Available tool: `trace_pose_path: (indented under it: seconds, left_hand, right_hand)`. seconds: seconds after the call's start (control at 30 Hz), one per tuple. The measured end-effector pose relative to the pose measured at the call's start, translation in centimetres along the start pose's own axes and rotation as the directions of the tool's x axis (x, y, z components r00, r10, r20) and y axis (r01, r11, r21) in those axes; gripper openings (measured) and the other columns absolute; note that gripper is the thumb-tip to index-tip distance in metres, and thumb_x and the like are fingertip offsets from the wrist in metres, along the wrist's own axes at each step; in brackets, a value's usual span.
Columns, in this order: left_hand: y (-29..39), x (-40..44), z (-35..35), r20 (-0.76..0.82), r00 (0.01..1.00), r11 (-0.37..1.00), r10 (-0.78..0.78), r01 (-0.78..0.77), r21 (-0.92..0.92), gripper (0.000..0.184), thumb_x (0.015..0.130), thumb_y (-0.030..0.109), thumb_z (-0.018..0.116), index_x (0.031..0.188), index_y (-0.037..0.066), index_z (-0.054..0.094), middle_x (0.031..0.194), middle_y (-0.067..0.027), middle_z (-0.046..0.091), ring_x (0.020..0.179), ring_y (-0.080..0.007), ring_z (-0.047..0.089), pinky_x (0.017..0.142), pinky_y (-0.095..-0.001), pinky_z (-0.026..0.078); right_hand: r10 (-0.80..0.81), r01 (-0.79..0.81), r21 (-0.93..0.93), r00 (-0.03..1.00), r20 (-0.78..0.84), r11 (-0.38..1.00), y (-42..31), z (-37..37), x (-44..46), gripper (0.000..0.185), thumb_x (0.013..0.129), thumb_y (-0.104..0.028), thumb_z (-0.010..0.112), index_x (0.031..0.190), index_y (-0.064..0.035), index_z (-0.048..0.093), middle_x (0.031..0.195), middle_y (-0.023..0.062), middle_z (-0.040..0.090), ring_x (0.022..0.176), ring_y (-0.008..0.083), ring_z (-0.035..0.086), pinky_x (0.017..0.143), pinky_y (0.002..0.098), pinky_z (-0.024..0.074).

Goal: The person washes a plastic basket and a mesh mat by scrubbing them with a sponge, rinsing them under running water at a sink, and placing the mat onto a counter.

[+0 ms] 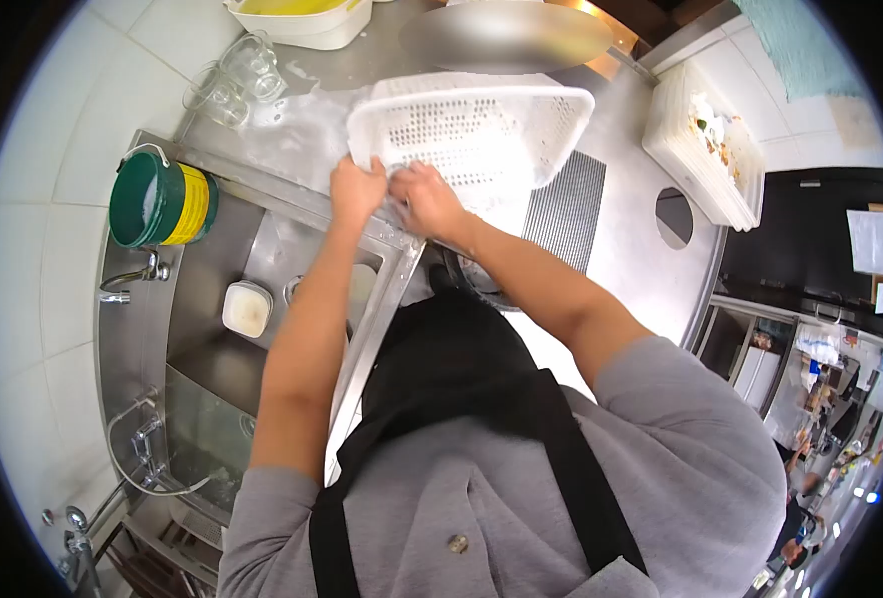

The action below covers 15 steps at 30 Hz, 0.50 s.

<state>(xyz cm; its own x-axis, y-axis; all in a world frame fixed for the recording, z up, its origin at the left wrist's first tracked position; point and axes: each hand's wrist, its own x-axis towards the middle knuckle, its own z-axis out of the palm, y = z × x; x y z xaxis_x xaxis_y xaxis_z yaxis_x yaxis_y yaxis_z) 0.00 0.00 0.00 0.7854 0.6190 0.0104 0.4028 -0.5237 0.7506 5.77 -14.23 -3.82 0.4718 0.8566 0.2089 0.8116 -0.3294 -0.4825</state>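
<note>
A white perforated plastic basket [471,110] is tipped on the steel counter, its open side facing me. My left hand [357,191] is closed on the basket's near left corner, thumb along the edge. Close beside it, my right hand [427,202] is at the basket's lower edge with its fingers curled and slightly blurred. Something small and greyish shows at those fingertips, too unclear to name. Wet, soapy patches lie on the counter [297,140] left of the basket.
Glass mugs [252,68] and a white tub [307,25] stand at the back left. A green bucket [150,199] sits by the sink [212,244], which holds a white container [248,309]. Stacked white trays with food scraps [706,149] are right, near a round counter hole [674,218].
</note>
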Motion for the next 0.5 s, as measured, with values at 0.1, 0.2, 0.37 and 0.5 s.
trace_pose_path:
  seconds: [0.1, 0.2, 0.37, 0.5]
  left_hand:
    - [1.7, -0.9, 2.6, 0.066, 0.996, 0.995, -0.052, 0.058, -0.086, 0.029, 0.082, 0.019, 0.063, 0.099, -0.004, 0.068, 0.094, -0.0279, 0.068, 0.094, -0.0443, 0.065, 0.084, -0.048, 0.051]
    - [-0.2, -0.4, 0.9, 0.04, 0.998, 0.998, -0.046, 0.048, -0.047, 0.029, 0.082, 0.019, 0.062, 0.098, -0.004, 0.068, 0.092, -0.028, 0.068, 0.093, -0.0451, 0.065, 0.083, -0.0481, 0.051]
    - [0.1, -0.5, 1.4, 0.035, 0.999, 0.999, -0.001, 0.003, -0.036, 0.03, 0.082, 0.02, 0.062, 0.099, -0.004, 0.067, 0.095, -0.0275, 0.068, 0.093, -0.0451, 0.065, 0.084, -0.0478, 0.051]
    - [-0.6, -0.2, 1.5, -0.011, 1.0, 0.999, -0.003, 0.002, -0.033, 0.031, 0.082, 0.021, 0.062, 0.099, -0.005, 0.067, 0.096, -0.0278, 0.068, 0.093, -0.0448, 0.065, 0.085, -0.0478, 0.051]
  right_hand:
    - [0.118, -0.118, 0.01, 0.986, -0.118, 0.993, 2.6, -1.7, -0.4, 0.011, 0.069, -0.004, 0.063, 0.08, -0.0066, 0.067, 0.092, 0.0096, 0.063, 0.095, 0.034, 0.055, 0.086, 0.0461, 0.0446]
    - [0.13, -0.14, -0.039, 0.972, -0.196, 0.989, -0.1, 0.6, 1.2, 0.006, 0.071, -0.005, 0.063, 0.078, -0.005, 0.064, 0.089, 0.0103, 0.062, 0.09, 0.0346, 0.055, 0.083, 0.0445, 0.0446]
    - [0.012, -0.005, 0.042, 0.987, -0.161, 0.999, 1.6, 0.4, 0.3, 0.007, 0.072, -0.006, 0.062, 0.078, -0.0031, 0.064, 0.088, 0.0122, 0.062, 0.089, 0.0353, 0.055, 0.082, 0.0448, 0.0445]
    - [0.098, -0.101, -0.008, 0.975, -0.198, 0.995, 0.4, 0.3, -0.1, 0.006, 0.072, -0.006, 0.063, 0.077, -0.0027, 0.064, 0.088, 0.0122, 0.062, 0.088, 0.0356, 0.056, 0.082, 0.0452, 0.0447]
